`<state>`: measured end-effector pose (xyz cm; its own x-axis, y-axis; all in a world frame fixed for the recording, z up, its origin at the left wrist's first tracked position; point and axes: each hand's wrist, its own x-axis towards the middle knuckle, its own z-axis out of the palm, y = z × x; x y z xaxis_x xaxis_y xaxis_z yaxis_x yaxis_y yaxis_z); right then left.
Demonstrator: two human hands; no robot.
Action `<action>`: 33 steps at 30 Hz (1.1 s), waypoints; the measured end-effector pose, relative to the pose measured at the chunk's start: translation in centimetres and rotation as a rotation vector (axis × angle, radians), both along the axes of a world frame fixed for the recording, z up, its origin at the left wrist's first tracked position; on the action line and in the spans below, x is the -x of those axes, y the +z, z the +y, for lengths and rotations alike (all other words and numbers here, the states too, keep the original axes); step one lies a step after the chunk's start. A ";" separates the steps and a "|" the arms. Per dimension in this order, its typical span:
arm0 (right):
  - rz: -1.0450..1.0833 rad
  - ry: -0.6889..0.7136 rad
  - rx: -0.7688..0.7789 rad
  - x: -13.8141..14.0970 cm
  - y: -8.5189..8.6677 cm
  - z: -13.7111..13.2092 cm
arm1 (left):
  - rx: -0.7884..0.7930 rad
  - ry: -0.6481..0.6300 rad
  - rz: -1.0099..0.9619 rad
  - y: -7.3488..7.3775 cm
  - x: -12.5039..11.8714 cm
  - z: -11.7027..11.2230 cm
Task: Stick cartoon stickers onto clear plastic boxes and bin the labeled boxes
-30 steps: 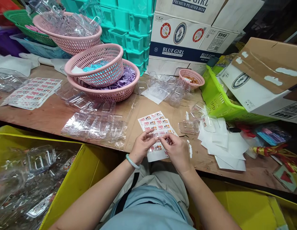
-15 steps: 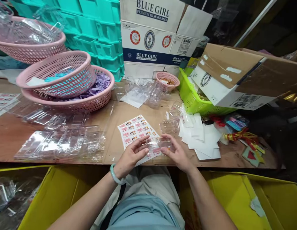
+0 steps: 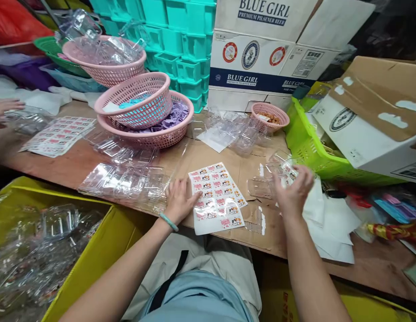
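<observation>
Where the left hand [image 3: 179,201] rests: palm down, fingers spread flat, fingertips on the left edge of the sticker sheet [image 3: 218,197]; this grip pinches nothing.
Sticker sheet: flat on the bench [image 3: 77,161], directly right of the left grip. Its long axis runs away from the body, with the far end leaning slightly left.
Right hand [image 3: 293,192]: well right of the sheet and clear of it. Fingers are curled over a small clear box [image 3: 282,171]. The view is blurred, so I cannot tell whether the grip is pressed onto it.
Nearer hand to sheet: left, touching.
Second clear box [image 3: 259,188]: on the bench, just left of the right grip.
Flat clear trays [image 3: 127,181]: stacked just left of the left grip.
White papers [image 3: 331,219]: right of the right grip.
Green basket [image 3: 304,143]: beyond the right grip.
Another person's hand [image 3: 5,107]: far left of both grips.
</observation>
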<state>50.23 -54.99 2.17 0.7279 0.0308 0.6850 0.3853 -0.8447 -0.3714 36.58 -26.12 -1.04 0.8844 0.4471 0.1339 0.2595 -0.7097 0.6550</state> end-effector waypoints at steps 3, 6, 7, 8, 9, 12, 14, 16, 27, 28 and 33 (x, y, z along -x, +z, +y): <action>0.195 0.677 0.175 7.5 -1.9 4.9 | 0.264 -0.012 -0.092 0.3 1.7 -0.1; 0.261 0.888 0.325 13.5 -4.5 7.6 | 0.513 -0.110 0.088 0.8 5.1 -0.2; 0.253 0.887 0.305 14.7 -5.2 7.9 | 0.577 -0.164 0.190 0.9 6.2 -0.4; 0.246 0.878 0.262 15.5 -5.7 7.9 | 0.654 -0.206 0.280 1.0 7.2 -0.6; 0.248 0.871 0.213 15.9 -5.9 7.9 | 0.755 -0.221 0.342 1.0 7.9 -0.9; 0.307 0.907 0.101 16.0 -5.3 7.9 | 1.096 -0.123 0.327 1.0 8.8 -2.3; 0.379 0.928 0.011 15.7 -4.3 8.4 | 1.202 -0.056 0.244 1.0 8.6 -3.0; 0.462 0.900 -0.085 15.3 -3.5 9.3 | 1.205 -0.082 0.190 1.2 8.1 -3.2; 0.555 0.893 -0.191 14.1 -3.6 10.8 | 0.981 -0.434 0.193 2.2 7.2 -1.8; 0.544 0.893 -0.167 14.2 -3.6 10.8 | 0.999 -0.432 0.209 2.2 7.2 -1.8; 0.659 0.729 -0.263 14.3 -3.4 10.8 | 1.153 -0.375 0.258 2.2 7.2 -2.0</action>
